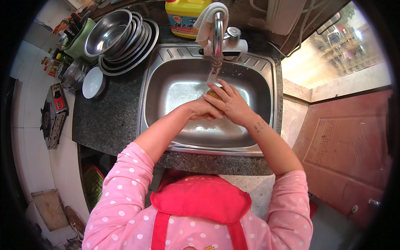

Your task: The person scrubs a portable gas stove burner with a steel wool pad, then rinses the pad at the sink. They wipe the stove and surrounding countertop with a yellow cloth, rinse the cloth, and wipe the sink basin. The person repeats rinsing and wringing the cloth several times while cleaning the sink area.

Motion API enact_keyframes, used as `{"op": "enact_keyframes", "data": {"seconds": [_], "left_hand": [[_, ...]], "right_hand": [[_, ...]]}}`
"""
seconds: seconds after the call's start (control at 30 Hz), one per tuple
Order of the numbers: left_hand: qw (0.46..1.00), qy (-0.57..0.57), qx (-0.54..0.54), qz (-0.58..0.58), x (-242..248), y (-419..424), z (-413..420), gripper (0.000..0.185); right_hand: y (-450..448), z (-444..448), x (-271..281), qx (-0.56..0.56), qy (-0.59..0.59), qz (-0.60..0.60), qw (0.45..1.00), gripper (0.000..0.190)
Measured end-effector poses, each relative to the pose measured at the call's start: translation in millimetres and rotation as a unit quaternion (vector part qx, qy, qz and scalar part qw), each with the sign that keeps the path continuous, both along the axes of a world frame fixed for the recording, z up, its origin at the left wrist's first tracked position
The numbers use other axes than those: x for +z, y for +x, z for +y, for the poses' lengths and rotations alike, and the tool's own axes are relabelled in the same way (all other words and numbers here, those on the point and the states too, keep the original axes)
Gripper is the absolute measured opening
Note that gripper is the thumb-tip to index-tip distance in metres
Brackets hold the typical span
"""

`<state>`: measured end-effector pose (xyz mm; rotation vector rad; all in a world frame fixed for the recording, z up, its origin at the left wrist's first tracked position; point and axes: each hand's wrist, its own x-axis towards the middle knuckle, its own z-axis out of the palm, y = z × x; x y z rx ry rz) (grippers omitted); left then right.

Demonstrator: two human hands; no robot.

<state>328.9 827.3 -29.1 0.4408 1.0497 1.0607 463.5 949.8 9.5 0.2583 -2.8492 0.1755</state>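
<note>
Both my hands are together over the stainless steel sink [206, 142], just below the running faucet [217, 37]. A brown, roundish object [215, 94], which could be a potato, lies between them, mostly covered. My left hand [204, 108] is beneath and beside it, its fingers partly hidden. My right hand [229, 101] lies over its top with the fingers spread across it. Water falls from the spout onto the object and the right fingertips. A white cloth [207, 22] hangs around the faucet's neck.
Stacked steel bowls [109, 34] and a white bowl [93, 82] stand on the dark stone counter [103, 122] at left. Behind the sink is a yellow jug [184, 18]. A portable gas stove [54, 115] is at far left, a reddish door [347, 150] at right.
</note>
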Motion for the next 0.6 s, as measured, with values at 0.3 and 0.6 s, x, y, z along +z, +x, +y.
{"op": "enact_keyframes", "data": {"seconds": [0.3,0.6], "left_hand": [[0.825,0.086,-0.073,0.553,19.0,36.6,36.0,0.016],[0.712,-0.062,-0.124,0.689,32.8,50.2,33.8,0.024]], "right_hand": [[3.8,13.2,14.8,-0.168,-0.095,-0.179,0.965,0.02],[10.5,4.8,17.2,-0.242,-0.142,-0.2,0.939,0.027]]}}
